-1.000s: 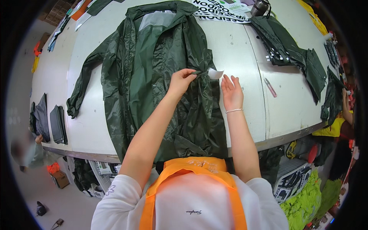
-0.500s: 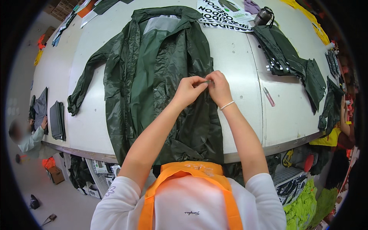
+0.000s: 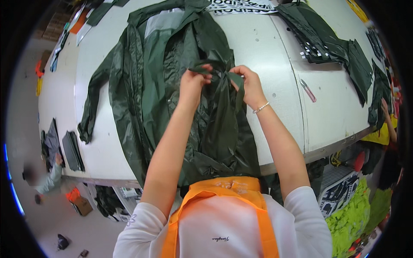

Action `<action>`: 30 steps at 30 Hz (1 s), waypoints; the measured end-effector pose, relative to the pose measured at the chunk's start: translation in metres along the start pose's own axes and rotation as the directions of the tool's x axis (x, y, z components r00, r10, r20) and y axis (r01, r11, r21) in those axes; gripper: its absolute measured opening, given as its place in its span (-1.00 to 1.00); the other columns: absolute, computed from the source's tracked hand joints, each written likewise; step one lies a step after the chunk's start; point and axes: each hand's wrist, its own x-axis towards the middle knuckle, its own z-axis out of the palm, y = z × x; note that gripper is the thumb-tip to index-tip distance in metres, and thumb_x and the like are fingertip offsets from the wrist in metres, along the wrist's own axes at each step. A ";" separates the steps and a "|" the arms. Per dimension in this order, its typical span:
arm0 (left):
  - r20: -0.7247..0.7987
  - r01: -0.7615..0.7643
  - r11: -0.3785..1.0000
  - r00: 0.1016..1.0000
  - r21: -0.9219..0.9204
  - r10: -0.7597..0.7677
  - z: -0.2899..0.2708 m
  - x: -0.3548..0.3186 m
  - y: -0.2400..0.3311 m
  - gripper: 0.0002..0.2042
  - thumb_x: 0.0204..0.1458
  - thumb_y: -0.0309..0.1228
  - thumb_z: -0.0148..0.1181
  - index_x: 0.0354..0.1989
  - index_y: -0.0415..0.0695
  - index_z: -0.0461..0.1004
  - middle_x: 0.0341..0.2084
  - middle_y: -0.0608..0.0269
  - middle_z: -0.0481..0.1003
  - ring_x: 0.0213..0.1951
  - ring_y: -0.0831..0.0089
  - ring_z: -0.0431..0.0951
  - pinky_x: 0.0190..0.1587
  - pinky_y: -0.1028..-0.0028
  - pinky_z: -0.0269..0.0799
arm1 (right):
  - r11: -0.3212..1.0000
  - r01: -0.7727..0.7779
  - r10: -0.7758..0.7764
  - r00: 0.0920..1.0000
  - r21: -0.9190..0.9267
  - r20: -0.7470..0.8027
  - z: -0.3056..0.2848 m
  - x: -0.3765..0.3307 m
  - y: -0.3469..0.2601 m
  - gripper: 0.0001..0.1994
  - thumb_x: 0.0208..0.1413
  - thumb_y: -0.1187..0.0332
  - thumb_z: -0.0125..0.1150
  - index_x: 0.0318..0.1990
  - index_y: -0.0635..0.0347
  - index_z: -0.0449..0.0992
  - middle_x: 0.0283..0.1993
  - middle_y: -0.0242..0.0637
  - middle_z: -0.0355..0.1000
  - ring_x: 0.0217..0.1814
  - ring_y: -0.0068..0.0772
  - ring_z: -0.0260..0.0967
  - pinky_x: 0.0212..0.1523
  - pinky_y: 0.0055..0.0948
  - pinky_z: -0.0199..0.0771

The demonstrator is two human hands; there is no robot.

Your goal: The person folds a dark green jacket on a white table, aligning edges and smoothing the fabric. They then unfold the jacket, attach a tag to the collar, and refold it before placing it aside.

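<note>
2 hands at work on 1 garment. My left hand is raised over the front of a dark green jacket, fingers curled and bent inward, with a green strip caught between thumb and fingers. My right hand stands just beside the gathered cloth, thumb and forefinger pinching a second run of green strip that drops below the fingertips. Between the 2 hands the jacket fabric is drawn into a tight bunch; whether the 2 runs are 1 piece, I cannot tell.

Position of jacket: laid open on the pale table directly before me, collar at the far end, lower part reaching the near edge by my orange apron. Its sleeve on my left lies stretched out and bent toward me.

Other items noted: 1 small pink-handled tool on the table to the right of my right hand, apart from it; 1 pile of dark folded garments farther off to the right; 1 folded dark stack near the left edge; printed sheets beyond the jacket. At far left, 1 co-worker's hand is near grey cloth.
</note>
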 end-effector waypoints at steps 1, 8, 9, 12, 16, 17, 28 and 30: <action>0.026 -0.048 0.997 0.999 0.054 0.047 -0.003 -0.001 -0.013 -0.75 -0.06 -0.64 0.05 -0.16 -0.25 0.40 -0.22 0.17 0.45 -0.28 0.44 0.47 -0.25 0.52 0.38 | 0.998 -0.001 0.000 1.000 0.068 0.020 -0.001 0.002 0.003 -0.92 -0.03 0.55 0.18 -0.34 0.30 0.44 -0.36 -0.33 0.44 -0.34 -0.60 0.37 -0.27 -0.59 0.38; 0.104 -0.078 0.990 0.992 0.119 0.066 0.026 -0.015 -0.011 -0.75 -0.05 -0.59 0.17 -0.15 -0.18 0.43 -0.31 0.40 0.48 -0.26 0.66 0.43 -0.20 0.65 0.29 | 0.948 0.253 -0.256 0.967 -0.191 0.009 -0.010 -0.002 -0.019 -0.92 -0.02 0.55 0.17 -0.34 0.29 0.42 -0.39 -0.24 0.44 -0.37 -0.44 0.39 -0.30 -0.54 0.39; 0.131 -0.122 0.978 0.986 0.168 0.101 0.025 -0.015 -0.011 -0.75 -0.05 -0.58 0.19 -0.14 -0.18 0.44 -0.31 0.40 0.49 -0.29 0.69 0.42 -0.23 0.67 0.29 | 0.923 0.302 -0.310 0.951 -0.237 0.006 -0.012 -0.006 -0.025 -0.92 -0.02 0.55 0.17 -0.35 0.29 0.42 -0.41 -0.22 0.44 -0.39 -0.39 0.40 -0.32 -0.54 0.39; 0.140 -0.096 0.974 0.988 0.203 0.068 0.032 -0.018 0.002 -0.75 -0.05 -0.57 0.20 -0.15 -0.19 0.44 -0.28 0.39 0.49 -0.28 0.67 0.43 -0.23 0.66 0.30 | 0.849 0.349 -0.353 0.933 -0.396 0.065 -0.019 0.000 -0.033 -0.92 -0.02 0.54 0.17 -0.36 0.28 0.41 -0.48 -0.17 0.45 -0.47 -0.21 0.39 -0.38 -0.50 0.39; 0.212 -0.339 0.794 0.940 0.505 0.267 0.033 -0.013 -0.010 -0.75 -0.09 -0.58 0.21 -0.18 -0.24 0.43 -0.30 0.32 0.51 -0.25 0.66 0.45 -0.19 0.62 0.33 | 0.893 0.298 -0.292 0.954 -0.336 0.070 -0.026 0.008 -0.022 -0.92 -0.02 0.53 0.16 -0.36 0.25 0.40 -0.52 -0.18 0.46 -0.51 -0.14 0.41 -0.44 -0.47 0.40; 0.213 -0.350 0.654 0.935 0.671 0.282 0.040 -0.019 0.001 -0.75 -0.16 -0.60 0.21 -0.23 -0.27 0.44 -0.40 0.27 0.52 -0.31 0.64 0.48 -0.26 0.60 0.35 | 0.883 0.283 -0.283 0.958 -0.376 0.057 -0.026 0.010 -0.023 -0.91 -0.03 0.54 0.16 -0.35 0.24 0.40 -0.53 -0.19 0.46 -0.51 -0.19 0.43 -0.44 -0.47 0.40; 0.021 -0.080 0.862 0.997 0.500 0.080 0.020 -0.016 -0.012 -0.92 -0.12 -0.51 0.18 -0.45 -0.22 0.44 -0.62 0.46 0.38 -0.57 0.69 0.31 -0.49 0.61 0.17 | 0.880 0.110 0.059 0.940 0.461 -0.337 -0.050 0.030 -0.042 -0.80 0.18 0.33 0.04 -0.34 0.32 0.43 -0.36 -0.14 0.50 -0.40 -0.47 0.45 -0.37 -0.58 0.44; -0.001 0.027 0.944 1.000 0.328 -0.028 0.021 -0.011 -0.011 -0.92 -0.11 -0.50 0.16 -0.46 -0.22 0.41 -0.60 0.45 0.38 -0.55 0.70 0.30 -0.47 0.61 0.17 | 0.948 0.004 0.091 0.955 0.319 -0.282 -0.048 0.019 -0.006 -0.89 0.12 0.43 0.12 -0.36 0.30 0.46 -0.30 -0.19 0.50 -0.37 -0.47 0.45 -0.35 -0.58 0.44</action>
